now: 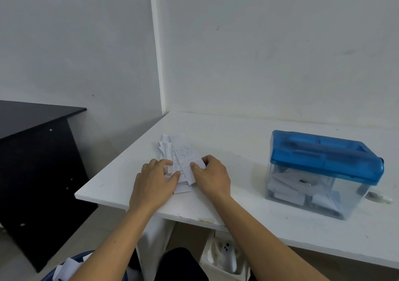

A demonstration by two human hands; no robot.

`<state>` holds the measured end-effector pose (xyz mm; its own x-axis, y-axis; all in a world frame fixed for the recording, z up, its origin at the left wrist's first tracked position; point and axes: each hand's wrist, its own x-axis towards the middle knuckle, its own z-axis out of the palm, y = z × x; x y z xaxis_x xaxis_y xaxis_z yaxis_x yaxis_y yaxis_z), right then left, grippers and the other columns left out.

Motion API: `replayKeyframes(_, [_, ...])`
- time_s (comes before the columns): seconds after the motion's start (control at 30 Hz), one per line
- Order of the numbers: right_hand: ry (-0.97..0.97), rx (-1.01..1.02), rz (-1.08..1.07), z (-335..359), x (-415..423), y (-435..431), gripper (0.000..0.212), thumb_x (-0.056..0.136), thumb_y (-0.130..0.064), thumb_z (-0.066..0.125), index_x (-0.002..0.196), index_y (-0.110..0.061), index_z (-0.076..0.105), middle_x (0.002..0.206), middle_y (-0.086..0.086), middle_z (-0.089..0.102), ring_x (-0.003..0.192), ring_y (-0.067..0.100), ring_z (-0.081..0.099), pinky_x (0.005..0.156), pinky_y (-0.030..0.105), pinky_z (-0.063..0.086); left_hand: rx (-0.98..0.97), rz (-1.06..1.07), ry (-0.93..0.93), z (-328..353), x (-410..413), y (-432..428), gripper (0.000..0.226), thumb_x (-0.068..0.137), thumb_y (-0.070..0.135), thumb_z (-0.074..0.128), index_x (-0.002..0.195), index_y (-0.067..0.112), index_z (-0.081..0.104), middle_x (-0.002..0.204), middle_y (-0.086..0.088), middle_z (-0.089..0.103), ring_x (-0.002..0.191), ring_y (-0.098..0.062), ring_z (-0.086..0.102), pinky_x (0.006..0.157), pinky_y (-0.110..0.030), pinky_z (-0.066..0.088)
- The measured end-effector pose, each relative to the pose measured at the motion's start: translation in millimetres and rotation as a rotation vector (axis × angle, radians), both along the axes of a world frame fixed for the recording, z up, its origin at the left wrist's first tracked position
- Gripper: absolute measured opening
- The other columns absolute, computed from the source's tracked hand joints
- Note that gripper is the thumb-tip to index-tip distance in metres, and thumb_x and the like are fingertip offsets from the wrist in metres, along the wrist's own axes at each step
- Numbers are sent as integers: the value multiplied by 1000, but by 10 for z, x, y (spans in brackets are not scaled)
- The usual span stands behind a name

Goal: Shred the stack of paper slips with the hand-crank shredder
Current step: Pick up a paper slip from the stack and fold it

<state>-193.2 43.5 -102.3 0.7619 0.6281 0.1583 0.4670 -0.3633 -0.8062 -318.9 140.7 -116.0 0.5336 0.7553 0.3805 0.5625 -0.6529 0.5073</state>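
Observation:
A loose stack of white printed paper slips [181, 151] lies on the white table [248, 151], near its left front corner. My left hand [154, 183] rests on the stack's left side, its thumb and fingers curled onto the slips. My right hand [212, 176] grips the right edge of the top slip, thumb on the paper. The hand-crank shredder [326, 172] stands apart at the right: a blue lid on a clear bin that holds white paper pieces. Its crank is barely visible at the right side.
White walls meet in a corner behind the table. A dark desk [36, 151] stands to the left across a gap. Under the table are a blue bin with paper scraps [64, 267] and a white container [224, 257].

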Motion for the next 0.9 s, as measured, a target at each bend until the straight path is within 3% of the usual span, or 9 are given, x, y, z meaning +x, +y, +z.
replayKeyframes(0.1, [-42, -75, 13, 30, -37, 17, 31, 93, -48, 56, 117, -29, 61, 112, -13, 67, 96, 11, 63, 71, 26, 47, 4, -13, -21, 2, -15, -7, 37, 96, 50, 57, 129, 35, 58, 102, 11, 51, 102, -12, 49, 90, -35, 48])
replayKeyframes(0.23, [-23, -49, 10, 41, -40, -7, 35, 93, -46, 59, 124, -29, 58, 123, -13, 66, 102, 11, 64, 73, 23, 47, 17, -26, -56, 11, -25, -35, 29, 95, 49, 58, 121, 37, 64, 102, 11, 51, 102, -11, 50, 87, -31, 48])
replayKeyframes(0.43, [58, 44, 33, 26, -16, -55, 31, 91, -36, 65, 116, -33, 47, 116, -14, 62, 96, 8, 61, 69, 21, 48, 15, -40, -67, 27, -28, -59, 26, 96, 47, 58, 118, 38, 68, 104, 10, 51, 105, -10, 48, 86, -29, 48])
replayKeyframes(0.6, [129, 184, 63, -8, 28, -81, 33, 94, -24, 61, 126, -31, 56, 113, -16, 61, 97, 6, 61, 82, 30, 58, -2, -27, -100, 25, -26, -53, 27, 95, 48, 59, 117, 33, 61, 101, 12, 51, 102, -8, 48, 80, -28, 45])
replayKeyframes(0.77, [236, 330, 108, 61, 18, -161, 22, 97, -12, 54, 98, -33, 59, 87, -31, 57, 74, -7, 60, 64, 11, 50, 3, -16, -164, 54, -43, -86, 22, 96, 48, 58, 112, 32, 59, 100, 13, 53, 101, -10, 48, 82, -31, 46])
replayKeyframes(0.9, [322, 451, 124, 94, 17, -237, 21, 98, -8, 52, 105, -24, 63, 98, -20, 64, 88, 1, 64, 62, 11, 50, 149, -21, -159, 119, -36, -142, 21, 100, 40, 53, 113, 29, 66, 103, 12, 57, 98, -9, 48, 88, -29, 34])
